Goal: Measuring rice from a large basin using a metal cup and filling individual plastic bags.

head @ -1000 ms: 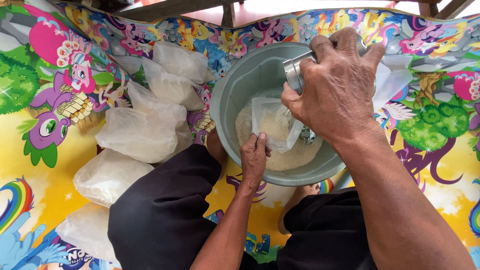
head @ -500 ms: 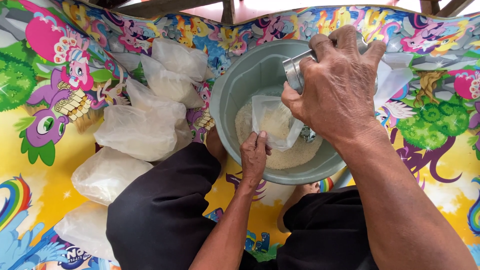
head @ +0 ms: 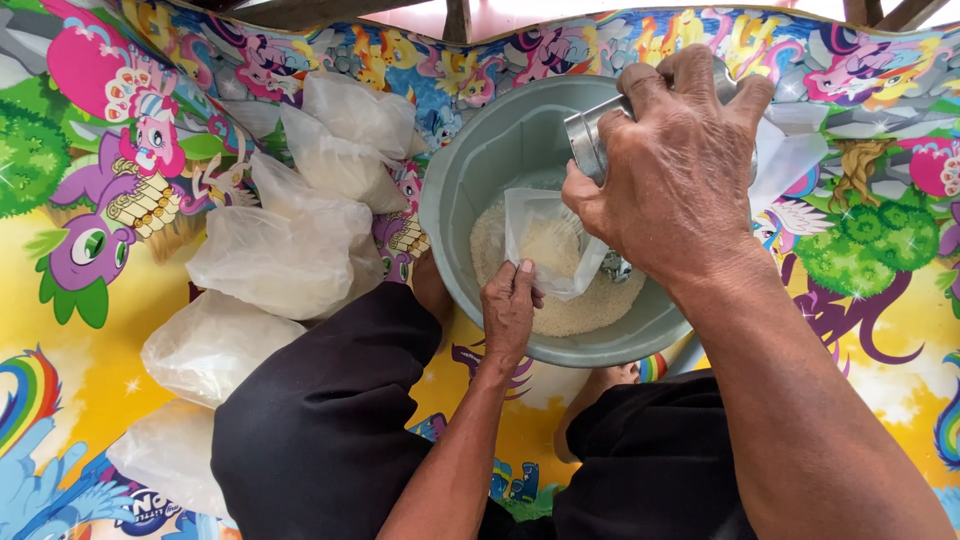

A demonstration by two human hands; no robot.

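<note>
- The right hand (head: 690, 170) is curled tight around a small shiny metal cup (head: 590, 135), tipped over a small clear plastic bag (head: 550, 250); the fingers cover most of the cup, so its mouth and any contents cannot be made out.
- The left hand (head: 510, 310) pinches the near edge of that bag, thumb on top and the other fingers tucked under and hidden, holding the bag open.
- The bag sits inside a round grey-green plastic basin (head: 480, 160), over a heap of white grains (head: 590, 305) in the bottom; some grain shows through the bag's clear wall, but how full the bag is remains hard to tell.
- The right hand and wrist hide the basin's far right rim, and something small and metallic shows just under the hand, too covered to identify.
- To the left of the basin, several filled cloudy-white plastic bags (head: 280, 250) lie in a loose pile on a bright cartoon-printed mat (head: 70, 330); the lowest one is partly hidden behind the person's black-clothed knee (head: 320, 420).
- More pale plastic shows to the right of the basin, mostly behind the right hand.
- The far edge of the mat and some wooden posts are cut off at the top.
</note>
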